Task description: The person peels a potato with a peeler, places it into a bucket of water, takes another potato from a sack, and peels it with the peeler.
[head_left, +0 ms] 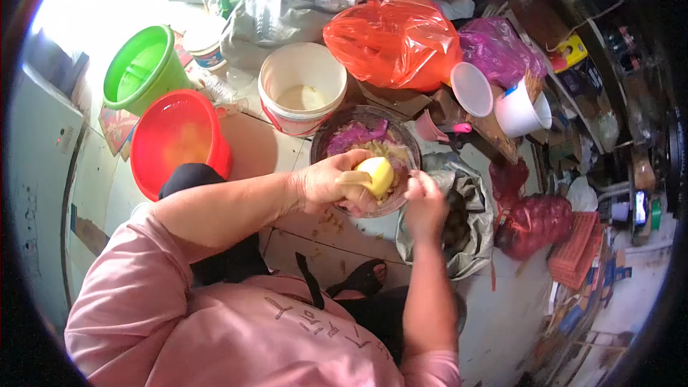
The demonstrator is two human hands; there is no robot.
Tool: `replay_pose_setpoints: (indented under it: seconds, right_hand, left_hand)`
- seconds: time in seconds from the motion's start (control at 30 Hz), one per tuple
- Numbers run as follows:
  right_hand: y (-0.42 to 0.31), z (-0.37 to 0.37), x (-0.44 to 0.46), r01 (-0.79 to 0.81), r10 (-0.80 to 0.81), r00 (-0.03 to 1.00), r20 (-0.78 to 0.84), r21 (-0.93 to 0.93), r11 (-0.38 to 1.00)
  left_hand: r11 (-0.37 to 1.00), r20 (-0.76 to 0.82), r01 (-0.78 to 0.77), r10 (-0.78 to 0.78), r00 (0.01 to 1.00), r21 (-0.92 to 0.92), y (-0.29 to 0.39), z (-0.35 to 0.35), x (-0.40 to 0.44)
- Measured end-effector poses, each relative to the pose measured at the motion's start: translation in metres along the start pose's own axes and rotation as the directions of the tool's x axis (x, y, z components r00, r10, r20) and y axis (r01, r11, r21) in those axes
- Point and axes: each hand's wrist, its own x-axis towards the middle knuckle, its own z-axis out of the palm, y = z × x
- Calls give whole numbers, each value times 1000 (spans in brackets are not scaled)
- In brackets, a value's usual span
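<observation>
Potato (pixel 378 175), grasped in the left hand (pixel 331 180), is best steadied over the bowl (pixel 320 146), the right hand (pixel 424 204) clenched, contents indistinct.

Your pink shirt (pixel 236 337), its loose short sleeves (pixel 132 272) in the same pink, thin dark angular markings (pixel 312 313) across the front, your dark trousers (pixel 228 254), your open-toed black sandal (pixel 362 275)

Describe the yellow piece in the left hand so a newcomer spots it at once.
Start at the large white bucket on the floor, then the dark bowl beside it. Over the bowl, the left hand grips the yellow piece, smooth, solid yellow, unlike the mixed scraps below.
</observation>
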Motion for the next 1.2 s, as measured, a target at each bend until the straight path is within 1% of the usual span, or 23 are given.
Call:
replay_pose_setpoints:
  seconds: [0.03,0.07,0.1,0.13,0.2,0.27,0.33,0.37,0.43,0.57,0.63,0.7,0.77,0.8,0.83,0.9,0.97,1.0,1.03,1.1,1.13,1.17,1.2]
  right_hand:
    - [-8,-11,4,-145,144,989,13,62,988]
    - [-5,-17,6,-142,143,990,7,122,982]
    - [-7,-21,7,-134,134,991,9,177,975]
    - [-10,-19,4,-130,130,991,12,175,976]
    - [-21,-8,-9,77,-60,996,-70,271,960]
    - [-39,-4,-26,189,-184,982,-47,326,926]
    - [-46,0,-35,312,-314,948,-44,306,899]
    - [-51,-1,-37,353,-354,935,-39,231,907]
    - [-47,1,-34,431,-419,902,-100,170,886]
    - [-38,1,-18,412,-396,911,-120,183,893]
    - [-31,-1,-4,7,9,998,-66,248,969]
    - [-27,3,-4,-21,25,1000,-14,230,973]
    - [-31,19,-16,234,-222,972,-74,336,912]
    - [-32,24,-14,180,-166,984,-70,375,909]
    - [-32,21,-12,184,-168,983,-75,375,909]
    - [-31,10,-9,45,-63,997,54,298,953]
    - [-24,7,-8,-7,-17,997,77,297,955]
    - [-20,7,-9,-57,27,994,101,302,952]
    - [-14,10,-9,-61,31,994,104,299,952]
    - [-6,17,-9,-35,13,998,56,409,912]
    - [-6,14,-7,-110,73,992,101,431,896]
    - [-7,11,-7,-114,76,991,106,424,899]
    - [-20,2,-8,-198,152,980,129,516,834]
  left_hand:
    - [996,75,-32,26,997,80,0,-2,1]
    - [1000,32,9,-9,999,12,1,-3,1]
    - [1000,32,2,-3,999,11,3,-4,4]
    - [999,-38,-42,41,998,-26,4,-5,6]
    - [989,-118,-119,108,987,-90,5,-6,6]
    - [988,-138,-134,122,983,-78,9,-4,9]
    - [986,-158,-151,138,978,-76,11,-3,11]
    - [986,-158,-150,136,978,-76,12,-2,12]
    - [990,-109,-89,77,991,-111,14,0,11]
    - [977,-32,-11,5,999,-211,4,-8,18]
    - [980,-133,31,-58,989,-199,5,-3,15]
    - [986,-158,-21,-6,987,-165,3,8,22]
    - [996,-321,-84,85,943,17,0,6,34]
    - [993,-355,5,36,934,114,9,11,30]
    - [993,-352,3,39,935,118,15,15,27]
    - [946,-363,183,-77,929,266,20,22,25]
    - [946,-300,152,-63,952,285,-13,-12,46]
    - [820,-250,54,110,962,569,-17,-15,48]
    - [602,-149,-41,261,954,797,-21,-19,50]
    - [620,-173,-9,233,957,784,-20,-17,52]
    - [398,-109,-51,369,923,916,-18,-13,51]
    - [149,-12,-68,480,877,987,-17,-11,52]
    - [2,4,-6,490,872,1000,-16,-12,56]
